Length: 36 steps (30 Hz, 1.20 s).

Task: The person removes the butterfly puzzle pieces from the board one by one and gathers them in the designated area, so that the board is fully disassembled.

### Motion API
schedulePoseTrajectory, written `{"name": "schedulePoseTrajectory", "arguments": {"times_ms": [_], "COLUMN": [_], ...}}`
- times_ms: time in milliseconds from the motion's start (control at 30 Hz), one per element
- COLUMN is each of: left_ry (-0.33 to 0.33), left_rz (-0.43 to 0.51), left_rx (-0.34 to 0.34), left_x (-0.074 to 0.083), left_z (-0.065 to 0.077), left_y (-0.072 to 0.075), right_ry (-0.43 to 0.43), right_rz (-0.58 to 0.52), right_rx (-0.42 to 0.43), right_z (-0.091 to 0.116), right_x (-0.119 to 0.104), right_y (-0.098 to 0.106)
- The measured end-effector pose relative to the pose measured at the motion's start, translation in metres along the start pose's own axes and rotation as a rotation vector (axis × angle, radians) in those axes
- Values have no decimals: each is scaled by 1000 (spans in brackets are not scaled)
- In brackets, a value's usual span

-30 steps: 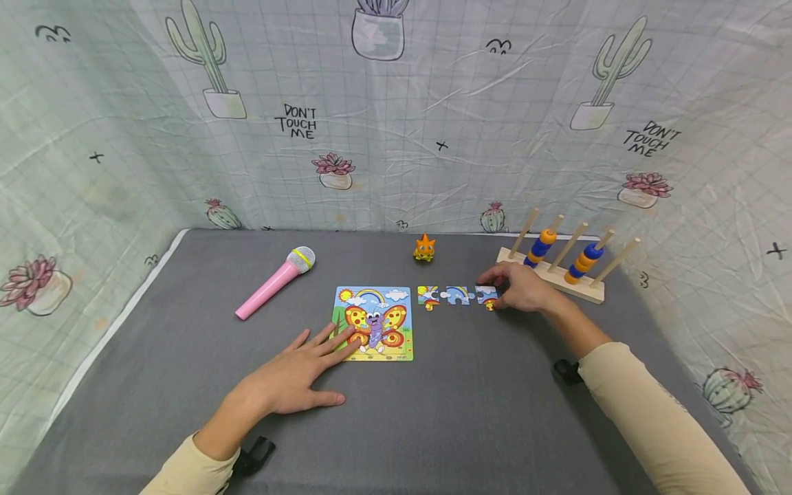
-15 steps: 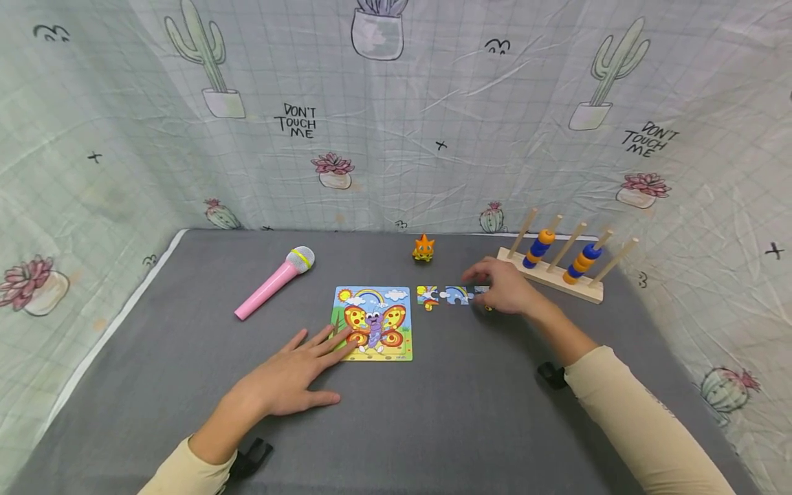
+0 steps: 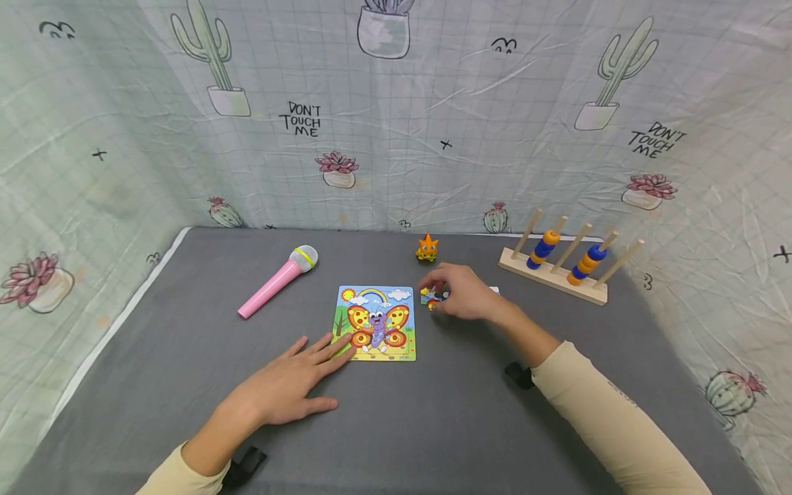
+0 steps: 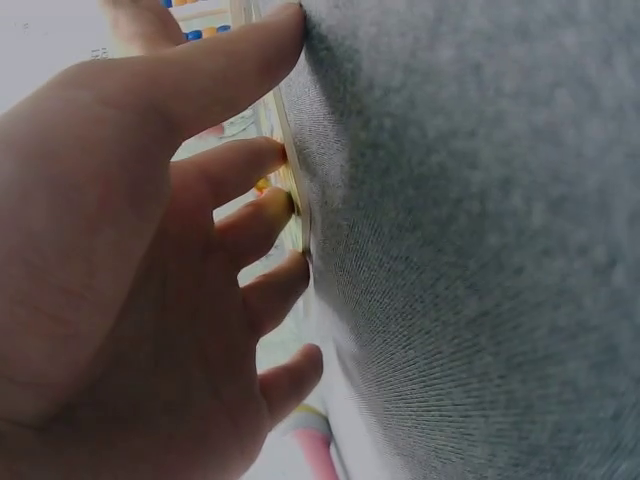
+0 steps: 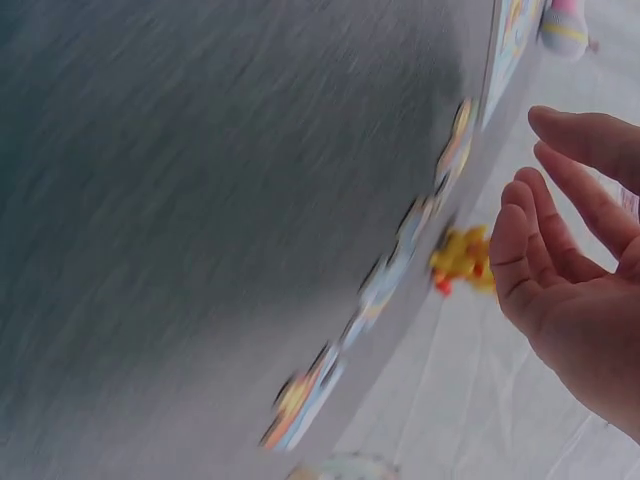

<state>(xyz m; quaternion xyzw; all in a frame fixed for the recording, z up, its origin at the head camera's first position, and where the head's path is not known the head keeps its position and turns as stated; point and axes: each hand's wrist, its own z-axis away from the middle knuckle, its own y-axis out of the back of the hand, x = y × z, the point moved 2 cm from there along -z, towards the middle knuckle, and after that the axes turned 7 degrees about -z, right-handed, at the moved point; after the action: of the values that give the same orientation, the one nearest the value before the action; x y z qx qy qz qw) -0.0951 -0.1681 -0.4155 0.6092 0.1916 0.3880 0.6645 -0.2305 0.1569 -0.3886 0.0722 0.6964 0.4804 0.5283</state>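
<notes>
A square butterfly puzzle [image 3: 385, 326] lies on the grey table. My left hand [image 3: 278, 392] rests on its lower left corner with spread fingers; in the left wrist view the fingertips touch its thin edge [image 4: 297, 180]. Just right of the puzzle, my right hand [image 3: 467, 292] hovers over a row of loose puzzle pieces [image 3: 425, 295], hiding most of them. Three pieces show in the right wrist view: a near one [image 5: 300, 400], a middle one [image 5: 392, 265] and a far one [image 5: 455, 150]. There the right fingers curve loosely, with nothing between them.
A pink toy microphone [image 3: 272, 287] lies to the left. Behind the pieces stands a small orange toy figure [image 3: 427, 247]. A wooden peg rack [image 3: 553, 275] with blue and orange beads is at the back right. Printed cloth [image 3: 396, 137] walls in the table.
My right hand has moved left along the row, from the rightmost piece to above the leftmost one. The left hand stays on the puzzle.
</notes>
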Motion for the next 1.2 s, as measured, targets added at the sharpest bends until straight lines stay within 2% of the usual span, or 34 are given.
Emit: {"name": "schedulePoseTrajectory", "arguments": {"times_ms": [200,433,767,1200], "left_ry": [6,9,3,4], "left_rz": [22,37,32,33], "left_rx": [-19,-31,-9,-11], "left_x": [-1,-3,-3,-4], "left_z": [-2,-2,1,1], "left_y": [0,1,-2,-1], "right_ry": [68,129,74,54], "right_rz": [-27,-5,-30,-25], "right_rx": [-38,-74,-159,-199], "right_z": [-14,-35,-56,-72], "right_x": [-20,-38,-55,-64], "right_y": [-14,-33,-59,-72]}}
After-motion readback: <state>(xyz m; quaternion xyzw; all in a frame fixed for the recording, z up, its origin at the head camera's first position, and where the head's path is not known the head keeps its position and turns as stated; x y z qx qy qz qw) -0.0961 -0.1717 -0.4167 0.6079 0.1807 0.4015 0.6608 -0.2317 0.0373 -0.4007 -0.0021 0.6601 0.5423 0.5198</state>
